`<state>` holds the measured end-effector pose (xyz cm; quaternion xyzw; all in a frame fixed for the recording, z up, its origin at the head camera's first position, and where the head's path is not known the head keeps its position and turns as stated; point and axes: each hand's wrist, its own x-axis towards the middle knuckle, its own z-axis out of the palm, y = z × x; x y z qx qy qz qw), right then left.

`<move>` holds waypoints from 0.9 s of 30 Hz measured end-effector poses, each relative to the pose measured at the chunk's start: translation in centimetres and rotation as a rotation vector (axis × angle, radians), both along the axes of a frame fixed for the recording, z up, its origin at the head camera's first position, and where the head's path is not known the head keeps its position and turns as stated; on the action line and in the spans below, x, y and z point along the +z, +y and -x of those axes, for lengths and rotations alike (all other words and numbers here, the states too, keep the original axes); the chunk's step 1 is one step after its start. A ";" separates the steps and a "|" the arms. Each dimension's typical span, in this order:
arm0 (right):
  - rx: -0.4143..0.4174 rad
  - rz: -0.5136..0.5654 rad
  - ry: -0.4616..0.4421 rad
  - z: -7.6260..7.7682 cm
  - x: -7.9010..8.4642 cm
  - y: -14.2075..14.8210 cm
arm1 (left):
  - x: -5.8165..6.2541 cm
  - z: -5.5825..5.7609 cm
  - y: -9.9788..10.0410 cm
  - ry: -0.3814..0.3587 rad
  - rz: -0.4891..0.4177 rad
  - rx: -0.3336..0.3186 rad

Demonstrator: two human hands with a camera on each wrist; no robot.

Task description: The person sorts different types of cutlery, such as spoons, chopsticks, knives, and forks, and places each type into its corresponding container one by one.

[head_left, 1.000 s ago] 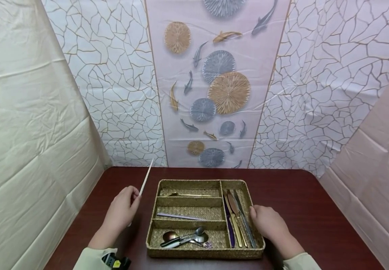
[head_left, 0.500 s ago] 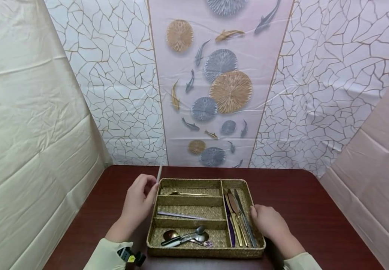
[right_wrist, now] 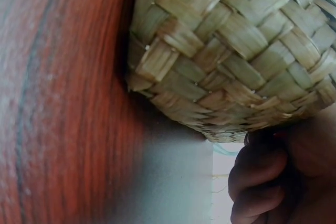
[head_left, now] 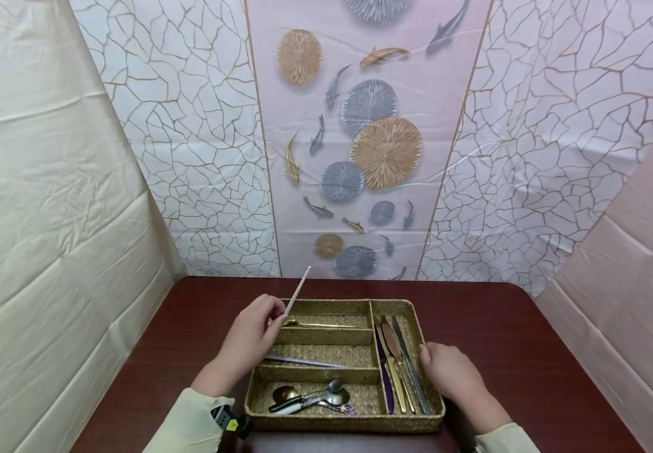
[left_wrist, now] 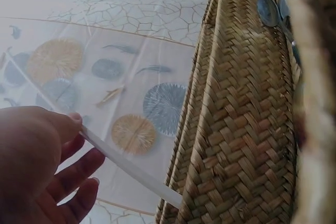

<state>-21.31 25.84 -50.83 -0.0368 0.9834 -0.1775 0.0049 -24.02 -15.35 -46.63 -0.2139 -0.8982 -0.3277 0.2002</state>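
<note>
Between thumb and fingertips, my left hand (head_left: 250, 340) pinches a white chopstick (head_left: 298, 289), tilted over the left side of a woven cutlery tray (head_left: 343, 425). In the left wrist view, the chopstick (left_wrist: 126, 166) slants down, its lower end by the tray's woven rim. A pale chopstick (head_left: 304, 361) lies in the tray's middle left compartment, partly behind my hand. My right hand (head_left: 453, 371) grips the tray's right rim, thumb at the edge. Its curled fingers (right_wrist: 257, 177) show beside the wicker wall in the right wrist view.
A gold utensil (head_left: 321, 326) lies in the back compartment. Several spoons (head_left: 334, 397) lie in the front one. Several knives (head_left: 397, 371) fill the long right compartment. The dark red table (head_left: 507, 327) meets a patterned curtain (head_left: 507, 189) behind.
My left hand has moved right with the chopstick, from beside the tray to over its left edge. The right hand and the tray have stayed in place.
</note>
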 end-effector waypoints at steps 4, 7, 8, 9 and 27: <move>0.002 0.001 -0.004 0.0 0.0 0.1 | -0.4 0.4 -0.1 -0.035 0.054 0.002; 0.003 0.006 -0.005 0.0 0.0 0.1 | -0.7 0.7 -0.1 -0.054 0.090 -0.004; 0.003 0.008 -0.007 0.0 0.0 0.1 | -0.7 0.7 -0.1 -0.057 0.098 -0.009; 0.003 0.011 -0.009 0.0 0.0 0.1 | -0.7 0.7 0.0 -0.060 0.110 -0.014; 0.006 0.023 0.020 0.1 -0.2 0.3 | -1.0 1.4 0.4 -0.133 0.291 -0.051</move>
